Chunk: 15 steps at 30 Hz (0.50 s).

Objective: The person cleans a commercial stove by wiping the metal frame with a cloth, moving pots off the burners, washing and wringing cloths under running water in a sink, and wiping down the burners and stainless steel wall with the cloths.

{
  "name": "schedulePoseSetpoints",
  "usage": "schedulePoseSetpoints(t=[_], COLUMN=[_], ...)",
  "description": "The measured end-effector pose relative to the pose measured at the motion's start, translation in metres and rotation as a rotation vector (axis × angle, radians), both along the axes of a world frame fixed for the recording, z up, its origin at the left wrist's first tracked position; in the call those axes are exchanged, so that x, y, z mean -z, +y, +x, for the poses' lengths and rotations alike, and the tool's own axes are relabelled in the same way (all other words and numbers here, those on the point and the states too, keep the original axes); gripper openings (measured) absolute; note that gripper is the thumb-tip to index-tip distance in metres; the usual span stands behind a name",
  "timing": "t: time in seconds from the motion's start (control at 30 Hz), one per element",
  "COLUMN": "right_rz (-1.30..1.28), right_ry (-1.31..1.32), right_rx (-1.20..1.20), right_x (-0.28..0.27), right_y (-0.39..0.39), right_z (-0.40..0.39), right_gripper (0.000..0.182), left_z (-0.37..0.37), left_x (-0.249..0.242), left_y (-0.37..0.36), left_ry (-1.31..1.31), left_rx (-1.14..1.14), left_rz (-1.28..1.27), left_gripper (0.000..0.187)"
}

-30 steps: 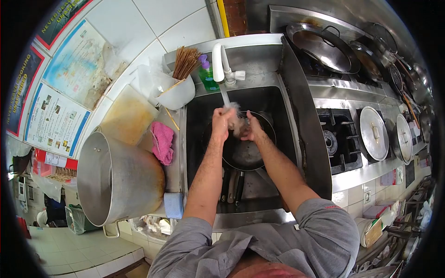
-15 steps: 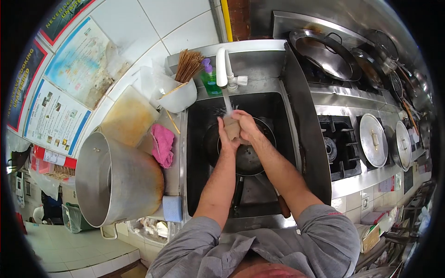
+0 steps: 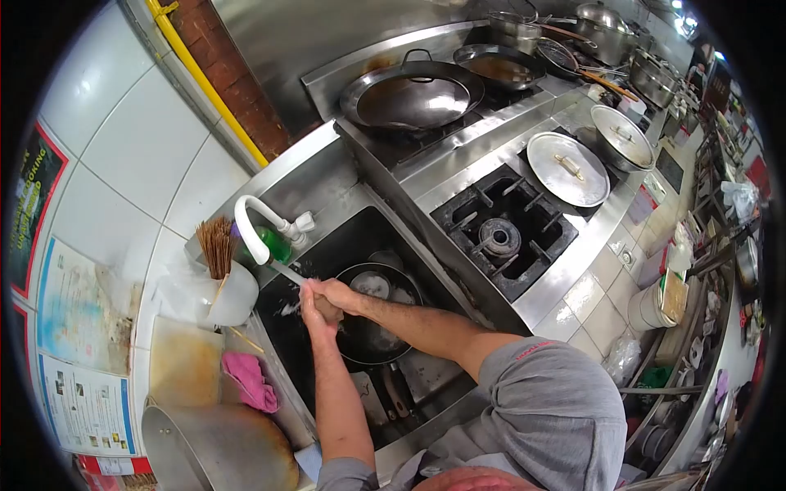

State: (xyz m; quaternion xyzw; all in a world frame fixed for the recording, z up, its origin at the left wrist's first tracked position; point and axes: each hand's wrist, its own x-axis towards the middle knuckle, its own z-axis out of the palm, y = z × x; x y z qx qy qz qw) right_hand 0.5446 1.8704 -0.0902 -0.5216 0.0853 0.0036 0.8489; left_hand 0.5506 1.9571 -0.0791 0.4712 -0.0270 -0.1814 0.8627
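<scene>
Water runs from the white faucet [image 3: 255, 237] onto both of my hands over the dark sink [image 3: 282, 319]. My left hand [image 3: 314, 309] and my right hand [image 3: 342, 296] are closed together around a crumpled tan cloth [image 3: 330, 311]. Only a little of the cloth shows between the fingers, so its exact kind is hard to tell. Below and beside my right hand, a black frying pan [image 3: 389, 335] lies in the sink, with light reflections or water inside. Pan handles [image 3: 397, 391] point toward me.
Left of the sink are a white tub [image 3: 233, 295] with a bundle of brown sticks [image 3: 216, 250], a pink cloth [image 3: 250, 381] and a large metal pot [image 3: 221, 454]. On the right are a gas burner [image 3: 499, 237], woks [image 3: 413, 98] and a lidded pan [image 3: 567, 169].
The view has turned to the right, showing more of the stove and less of the left wall. Both hands stay together at the water stream, still holding the tan cloth.
</scene>
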Motion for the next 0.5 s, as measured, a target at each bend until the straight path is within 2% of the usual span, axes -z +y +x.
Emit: schedulePoseSetpoints(t=[0.07, 0.1, 0.13, 0.17, 0.2, 0.23, 0.27, 0.3, 0.37, 0.43, 0.5], right_rz=[-0.063, 0.028, 0.117, 0.114, 0.267, 0.417, 0.386, 0.39, 0.148, 0.13, 0.026], right_ry=[-0.007, 0.153, 0.315, 0.311, 0.283, 0.252, 0.205, 0.213, 0.187, 0.329, 0.368], right_rx=[-0.071, -0.074, -0.077, -0.076, -0.409, -0.744, -0.635, -0.645, -0.625, -0.703, -0.694], right_x=[-0.017, -0.033, -0.036, -0.03, -0.007, -0.009, -0.008, -0.01, -0.008, 0.022, 0.019], right_y=[-0.009, -0.012, -0.016, -0.023, -0.03, -0.035, -0.032, -0.031, -0.028, -0.026, -0.022], right_z=[-0.01, -0.02, -0.025, -0.026, -0.019, -0.022, -0.029, -0.03, -0.026, -0.012, -0.012], right_gripper=[0.057, 0.063, 0.074, 0.074, 0.079, 0.086, 0.066, 0.066, 0.041, 0.015, 0.012], left_z=[0.004, 0.007, 0.008, 0.009, 0.009, 0.007, 0.006, 0.002, -0.005, 0.01, 0.007], left_x=[-0.003, -0.005, -0.006, -0.007, -0.007, -0.011, -0.013, -0.018, -0.023, 0.005, -0.001], left_y=[0.009, 0.011, 0.011, 0.012, 0.014, 0.015, 0.015, 0.012, 0.009, 0.009, 0.008], left_ry=[-0.014, -0.023, -0.012, -0.016, -0.037, -0.057, -0.005, 0.003, -0.014, -0.1, -0.059], left_rx=[0.038, 0.055, 0.012, 0.013, 0.086, 0.156, 0.176, 0.166, 0.199, 0.201, 0.196], left_rz=[0.026, 0.04, 0.037, 0.034, 0.09, 0.145, 0.169, 0.171, 0.296, 0.249, 0.35], left_gripper=[0.042, 0.04, 0.031, 0.031, 0.028, 0.025, 0.022, 0.022, 0.018, 0.02, 0.014])
